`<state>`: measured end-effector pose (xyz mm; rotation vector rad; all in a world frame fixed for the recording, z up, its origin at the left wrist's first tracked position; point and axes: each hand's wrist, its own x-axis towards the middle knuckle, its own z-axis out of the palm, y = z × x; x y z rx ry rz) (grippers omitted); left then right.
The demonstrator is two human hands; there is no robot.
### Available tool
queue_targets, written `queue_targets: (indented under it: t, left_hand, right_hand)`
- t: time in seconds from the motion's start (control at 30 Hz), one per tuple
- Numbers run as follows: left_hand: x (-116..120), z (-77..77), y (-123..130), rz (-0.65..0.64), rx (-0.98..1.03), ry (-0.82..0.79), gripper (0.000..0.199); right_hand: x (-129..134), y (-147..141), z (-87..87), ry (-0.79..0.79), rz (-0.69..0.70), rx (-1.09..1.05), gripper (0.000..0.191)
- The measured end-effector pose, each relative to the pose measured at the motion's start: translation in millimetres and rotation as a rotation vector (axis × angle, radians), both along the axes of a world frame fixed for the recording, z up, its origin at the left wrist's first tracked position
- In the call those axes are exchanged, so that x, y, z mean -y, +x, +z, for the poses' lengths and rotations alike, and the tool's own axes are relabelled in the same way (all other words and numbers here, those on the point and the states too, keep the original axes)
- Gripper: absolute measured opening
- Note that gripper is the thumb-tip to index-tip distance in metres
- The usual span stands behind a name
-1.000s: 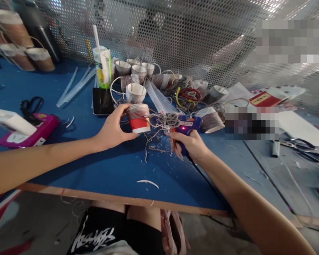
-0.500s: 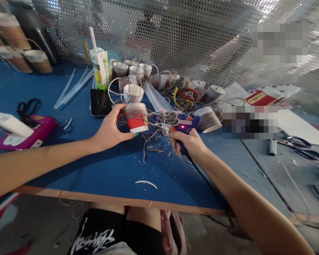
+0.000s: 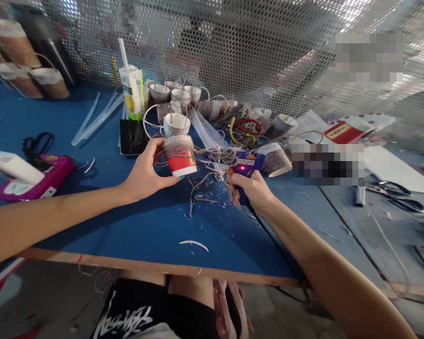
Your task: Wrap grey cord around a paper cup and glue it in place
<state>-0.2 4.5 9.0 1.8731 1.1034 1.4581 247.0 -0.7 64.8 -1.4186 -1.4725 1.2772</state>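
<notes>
L hand (image 3: pixel 141 176) is gripping red cup (image 3: pixel 181 164) top + bottom, white cup (image 3: pixel 176 126) sitting at its 12 o'clock; R hand (image 3: pixel 258 190) is gripping glue gun (image 3: pixel 256 162) at red cup's 3 o'clock; red cup's prob. feeling light, crushable, ends giving safest hold

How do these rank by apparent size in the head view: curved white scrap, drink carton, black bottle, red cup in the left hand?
1. Black bottle, though partly hidden
2. Red cup and drink carton: too alike to rank
3. Curved white scrap
</notes>
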Motion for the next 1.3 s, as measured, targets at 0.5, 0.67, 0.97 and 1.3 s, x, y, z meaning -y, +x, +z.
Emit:
queue_targets:
  t: [0.5, 0.67, 0.97, 1.3]
  left_hand:
    - [2.3, 4.3, 3.0, -0.005, 0.087, 0.053, 0.064]
    - [2.5, 4.4, 3.2, 0.083, 0.054, 0.032, 0.067]
    - [0.3, 2.3, 4.2, 0.095, 0.059, 0.004, 0.071]
    - [1.1, 1.8, 3.3, 0.010, 0.041, 0.040, 0.071]
  right_hand:
    - [0.7, 7.0, 20.9, 0.146, -0.113, 0.471, 0.021]
    - [34.3, 2.6, 41.9, 0.201, -0.250, 1.395, 0.037]
    - [58.7, -6.5, 43.2, 0.279, -0.025, 1.414, 0.035]
    - [15.1, -27.1, 25.9, 0.403, 0.523, -0.008, 0.022]
